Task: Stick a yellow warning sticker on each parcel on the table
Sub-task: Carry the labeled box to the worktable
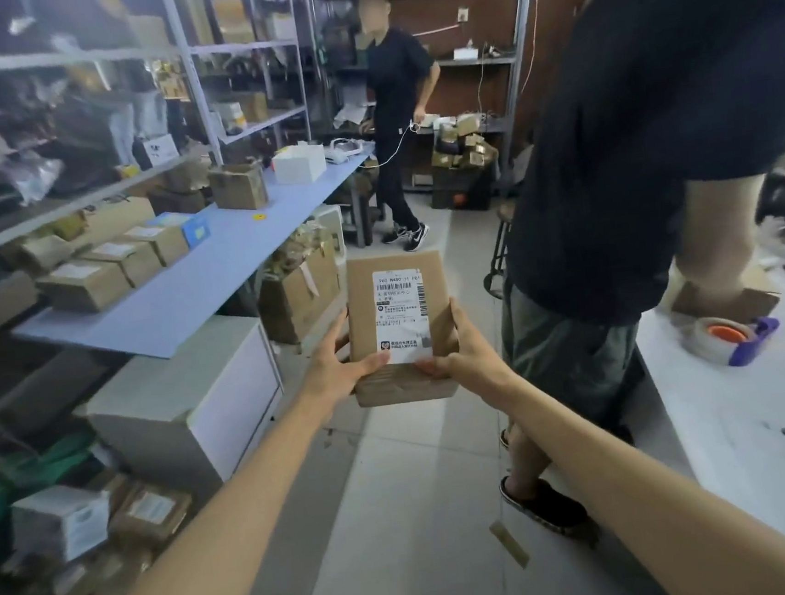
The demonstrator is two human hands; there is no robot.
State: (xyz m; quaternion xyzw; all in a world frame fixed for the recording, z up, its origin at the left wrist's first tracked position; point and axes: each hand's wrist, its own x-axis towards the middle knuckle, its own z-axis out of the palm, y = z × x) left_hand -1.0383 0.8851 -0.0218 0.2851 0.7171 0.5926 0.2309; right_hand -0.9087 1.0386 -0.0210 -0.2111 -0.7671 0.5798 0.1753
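left hand [339, 364] + right hand [458, 353]: clamp brown parcel [401, 330] from both sides, mid-aisle, no yellow sticker seen on it | blue table [215, 271]: labelled parcels [109, 267], yellow sticker [257, 216] lying beyond | risk: held parcel gets skipped, being off-table.

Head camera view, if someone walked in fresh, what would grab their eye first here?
First, the brown cardboard parcel held up at centre frame by the left hand and right hand, its white shipping label facing the camera. Next, the row of labelled parcels lined up on the pale blue table to the left, with a small yellow sticker lying farther along it. On the right, a bystander in a dark shirt stands close beside a white table with a tape dispenser.
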